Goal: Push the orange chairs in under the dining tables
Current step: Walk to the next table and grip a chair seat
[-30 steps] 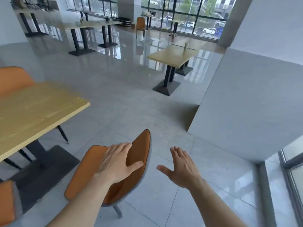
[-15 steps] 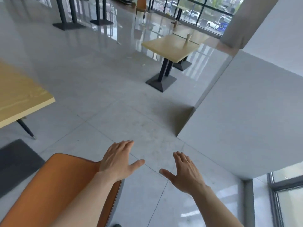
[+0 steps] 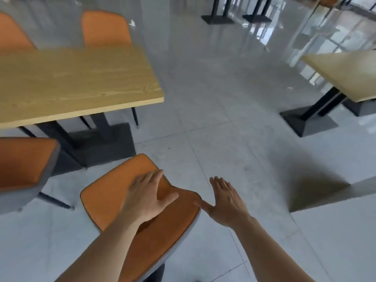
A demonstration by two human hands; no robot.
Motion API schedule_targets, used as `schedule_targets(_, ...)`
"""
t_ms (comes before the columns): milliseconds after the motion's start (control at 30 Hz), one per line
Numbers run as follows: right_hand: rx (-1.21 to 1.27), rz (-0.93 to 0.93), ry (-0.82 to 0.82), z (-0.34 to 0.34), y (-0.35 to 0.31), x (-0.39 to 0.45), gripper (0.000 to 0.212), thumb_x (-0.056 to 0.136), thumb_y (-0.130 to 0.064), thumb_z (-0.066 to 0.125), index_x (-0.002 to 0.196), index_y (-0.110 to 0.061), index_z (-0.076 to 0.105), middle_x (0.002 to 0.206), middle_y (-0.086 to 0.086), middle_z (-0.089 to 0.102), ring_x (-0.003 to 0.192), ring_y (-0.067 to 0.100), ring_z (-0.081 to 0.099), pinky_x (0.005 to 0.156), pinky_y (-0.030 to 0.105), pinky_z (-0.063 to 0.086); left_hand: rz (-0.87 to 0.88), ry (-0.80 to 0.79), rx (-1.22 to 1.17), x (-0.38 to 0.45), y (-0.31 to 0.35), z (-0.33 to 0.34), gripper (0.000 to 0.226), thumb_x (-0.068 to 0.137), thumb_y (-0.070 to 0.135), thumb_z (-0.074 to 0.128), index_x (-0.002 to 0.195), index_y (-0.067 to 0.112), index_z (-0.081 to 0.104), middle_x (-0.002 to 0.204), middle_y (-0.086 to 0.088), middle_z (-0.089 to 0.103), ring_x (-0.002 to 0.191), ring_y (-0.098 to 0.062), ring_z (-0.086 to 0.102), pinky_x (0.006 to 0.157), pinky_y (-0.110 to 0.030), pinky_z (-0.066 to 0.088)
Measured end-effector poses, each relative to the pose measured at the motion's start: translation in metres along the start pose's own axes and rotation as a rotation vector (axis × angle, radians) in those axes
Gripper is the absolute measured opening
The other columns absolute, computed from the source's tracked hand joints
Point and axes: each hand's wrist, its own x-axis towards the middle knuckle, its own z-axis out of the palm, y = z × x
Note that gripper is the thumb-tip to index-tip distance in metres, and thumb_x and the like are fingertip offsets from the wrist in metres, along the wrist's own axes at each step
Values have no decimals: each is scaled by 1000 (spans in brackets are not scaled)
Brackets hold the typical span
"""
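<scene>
An orange chair [image 3: 114, 198] with a grey shell stands on the floor in front of me, a short way out from the wooden dining table [image 3: 73, 82]. My left hand [image 3: 146, 196] hovers over or rests on the chair with fingers straight; the blur hides whether it touches. My right hand [image 3: 225, 198] is open beside the chair's right edge, thumb close to the rim, holding nothing. A second orange chair [image 3: 22, 161] stands at the left, near the table. Two more orange chairs [image 3: 105, 29] are at the table's far side.
The table's black pedestal base [image 3: 101, 143] sits on the floor just beyond the near chair. Another wooden table [image 3: 345, 72] on a black base stands at the right. More black table bases [image 3: 217, 19] are at the far end. A grey wall corner [image 3: 333, 231] juts in at lower right.
The view has swung left and down, bringing the table and the other chairs into sight. The chair under my hands now points toward the table. Both hands stay open.
</scene>
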Motion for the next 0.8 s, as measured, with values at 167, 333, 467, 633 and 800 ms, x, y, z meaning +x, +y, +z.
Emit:
schedule_targets(167,-108,-325,-79,7,-37,25,110,83,-89,34,162,-17,12,170,5,12,156,25,9,127,42,12,-293,58,-41,-66,-19,18,108,78,95,14,160,25,20,164,6,30,150,-19,27,124,-41,22)
schedule_targets(333,-186,-546,-209,41,-44,23,111,75,-95,39,159,-24,21,169,1,18,156,23,9,127,45,10,-489,69,-121,-125,1,56,103,80,93,23,159,28,21,162,8,33,148,-17,28,123,-37,19)
schedule_targets(467,-266,-579,-299,60,-40,10,108,70,-96,45,153,-28,33,161,-4,32,149,22,21,121,42,17,-557,72,-210,-157,25,86,96,83,89,31,158,31,21,161,14,30,148,-15,25,122,-33,16)
schedule_targets(633,-313,-615,-254,70,-36,8,104,67,-97,47,149,-33,38,154,-12,39,143,18,31,117,40,26,-575,82,-235,-166,42,118,94,75,96,12,144,37,40,142,18,51,133,-13,44,115,-33,30)
schedule_targets(800,-312,-604,-267,65,-37,24,117,50,-105,46,148,-40,41,152,-19,44,141,13,39,117,38,27,-536,126,-232,-161,33,129,89,77,97,14,133,37,50,128,16,60,123,-15,51,110,-39,37)
